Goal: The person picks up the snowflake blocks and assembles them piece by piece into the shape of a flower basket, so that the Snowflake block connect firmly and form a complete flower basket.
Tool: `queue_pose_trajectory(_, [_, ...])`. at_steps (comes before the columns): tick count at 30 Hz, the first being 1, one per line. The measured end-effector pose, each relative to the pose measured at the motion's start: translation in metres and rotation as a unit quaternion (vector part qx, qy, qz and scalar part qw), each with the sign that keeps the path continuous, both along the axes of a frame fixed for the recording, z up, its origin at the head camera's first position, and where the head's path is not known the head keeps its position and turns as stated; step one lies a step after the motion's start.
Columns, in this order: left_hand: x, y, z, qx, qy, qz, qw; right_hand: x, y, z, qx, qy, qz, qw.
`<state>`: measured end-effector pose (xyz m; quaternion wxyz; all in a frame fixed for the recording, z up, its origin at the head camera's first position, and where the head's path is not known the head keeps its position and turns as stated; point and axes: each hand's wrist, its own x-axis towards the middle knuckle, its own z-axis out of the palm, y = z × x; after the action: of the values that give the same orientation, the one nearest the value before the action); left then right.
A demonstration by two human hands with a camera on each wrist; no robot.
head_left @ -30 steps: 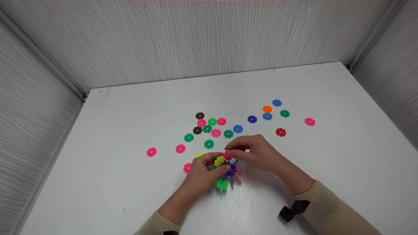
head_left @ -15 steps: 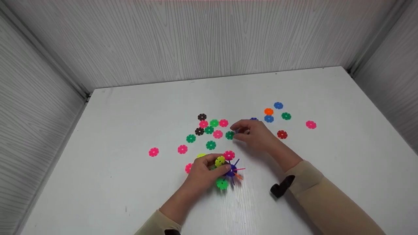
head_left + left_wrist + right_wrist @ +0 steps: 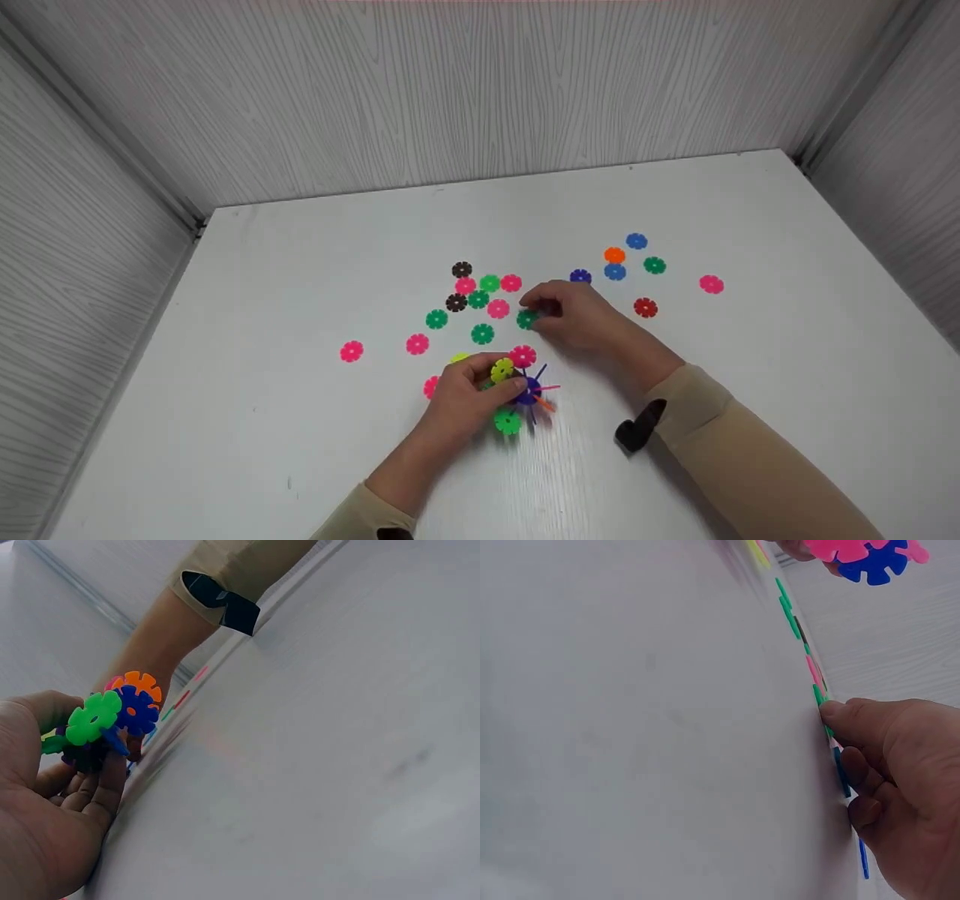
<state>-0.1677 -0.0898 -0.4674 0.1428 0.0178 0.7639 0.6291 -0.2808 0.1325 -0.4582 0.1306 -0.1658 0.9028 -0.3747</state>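
My left hand grips a cluster of joined snowflake discs low on the white table; it has yellow, pink, green, orange and dark blue pieces. In the left wrist view the cluster sits at my left hand's fingertips. My right hand is farther back among the loose discs, fingers curled, pinching a dark green disc that lies on the table. In the right wrist view the thumb presses that green disc's edge. The hand hides a neighbouring disc.
Several loose discs lie flat behind the hands: pink, pink, red, orange, blue, brown. Grey panel walls enclose the table on three sides. A black wrist strap shows on my right sleeve.
My right hand left the cluster, a pink disc now standing on it, reached back to the loose discs and shifted left onto the green disc. My left hand kept holding the cluster.
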Motion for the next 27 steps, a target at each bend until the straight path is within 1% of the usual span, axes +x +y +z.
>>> queue_pose_trajectory(4, [-0.001, 0.001, 0.0, -0.004, -0.004, 0.002, 1.0, 0.002, 0.001, 0.0, -0.001, -0.007, 0.002, 1.0])
queue_pose_trajectory(10, [0.0, 0.001, 0.001, -0.008, -0.007, 0.008, 0.9999, 0.004, 0.001, 0.001, -0.005, -0.005, 0.001, 1.0])
queue_pose_trajectory(14, [0.0, 0.002, 0.001, -0.012, -0.007, 0.01, 0.9999, 0.005, 0.001, 0.003, -0.001, -0.015, 0.004, 1.0])
queue_pose_trajectory(19, [-0.001, 0.002, 0.0, -0.014, -0.008, 0.009, 0.9998, 0.006, 0.002, 0.003, 0.015, -0.021, -0.004, 1.0])
queue_pose_trajectory(23, [-0.003, 0.001, -0.001, -0.012, -0.005, 0.005, 0.9999, 0.008, 0.004, 0.002, 0.021, -0.002, -0.009, 1.0])
queue_pose_trajectory(27, [-0.003, 0.0, -0.003, 0.0, -0.001, 0.004, 1.0, 0.014, 0.009, 0.005, -0.01, 0.027, -0.015, 0.999])
